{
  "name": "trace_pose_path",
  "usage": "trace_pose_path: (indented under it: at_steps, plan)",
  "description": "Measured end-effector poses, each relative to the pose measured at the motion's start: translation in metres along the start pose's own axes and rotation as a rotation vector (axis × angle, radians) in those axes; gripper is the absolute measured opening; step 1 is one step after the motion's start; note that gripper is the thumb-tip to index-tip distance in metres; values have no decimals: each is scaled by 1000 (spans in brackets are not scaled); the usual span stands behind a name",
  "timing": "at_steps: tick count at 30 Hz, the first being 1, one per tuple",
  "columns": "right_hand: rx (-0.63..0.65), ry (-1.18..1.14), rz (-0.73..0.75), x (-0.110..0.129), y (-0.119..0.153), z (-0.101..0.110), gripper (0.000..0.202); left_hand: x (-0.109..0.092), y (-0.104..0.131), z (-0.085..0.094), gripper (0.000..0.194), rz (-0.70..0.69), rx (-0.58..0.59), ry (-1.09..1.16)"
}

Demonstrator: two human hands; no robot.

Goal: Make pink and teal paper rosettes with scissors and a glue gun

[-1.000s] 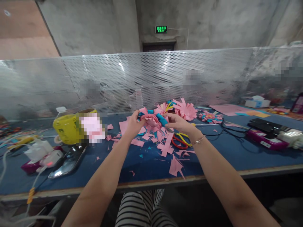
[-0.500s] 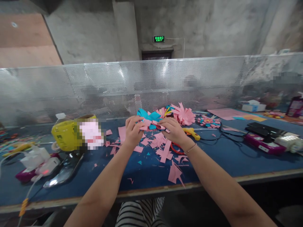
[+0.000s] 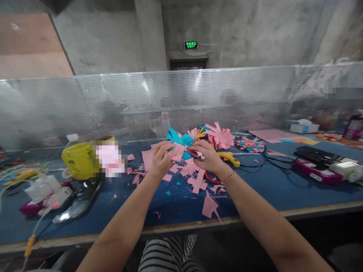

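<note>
Between my hands is a paper flower (image 3: 179, 140) with blue and pink petals, held above the table. My left hand (image 3: 163, 160) pinches a pink petal on its left side. On the other side my right hand (image 3: 209, 158) has its fingers closed on a curled pink petal. Pink paper scraps (image 3: 195, 177) lie below and around the hands. Red-handled scissors (image 3: 211, 178) are partly hidden by my right wrist. Behind my right hand sits a fringed pink paper flower (image 3: 219, 135).
A yellow glue gun (image 3: 231, 158) and a flat paper flower (image 3: 250, 144) lie to the right, near a purple power strip (image 3: 316, 172). On the left stand a yellow-labelled bottle (image 3: 75, 158), a phone (image 3: 81, 200) and plugged-in chargers (image 3: 42, 190). A perforated metal screen (image 3: 136, 102) borders the back.
The flower has tilted, so more of its blue petals and the front pink petal show. Both hands have shifted slightly, still gripping the flower.
</note>
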State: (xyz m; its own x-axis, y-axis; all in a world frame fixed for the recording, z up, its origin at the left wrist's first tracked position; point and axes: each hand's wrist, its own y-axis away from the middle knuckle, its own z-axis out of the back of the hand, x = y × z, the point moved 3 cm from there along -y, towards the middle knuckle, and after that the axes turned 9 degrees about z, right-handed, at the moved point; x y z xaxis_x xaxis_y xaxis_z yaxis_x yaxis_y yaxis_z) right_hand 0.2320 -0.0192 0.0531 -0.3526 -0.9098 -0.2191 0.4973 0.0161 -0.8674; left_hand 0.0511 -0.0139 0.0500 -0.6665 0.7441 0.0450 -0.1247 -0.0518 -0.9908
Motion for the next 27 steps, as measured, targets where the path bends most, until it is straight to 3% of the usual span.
trace_pose_path:
  at_steps: [4,9,14,22,27]
  plan:
    - [11,-29,-9,1,-2,0,43,1,0,-1,6,9,21,22]
    - [20,-54,-46,6,-6,2,47,-4,-1,2,13,-107,-40,-21]
    - [-2,-105,-101,8,-6,3,52,-6,-2,2,14,-100,-19,-22]
    - [-22,-194,-138,3,-3,-1,57,-15,-6,5,18,-240,-117,-59]
    - [-6,-240,-152,3,-2,-3,58,-16,-7,5,17,-246,-101,-65]
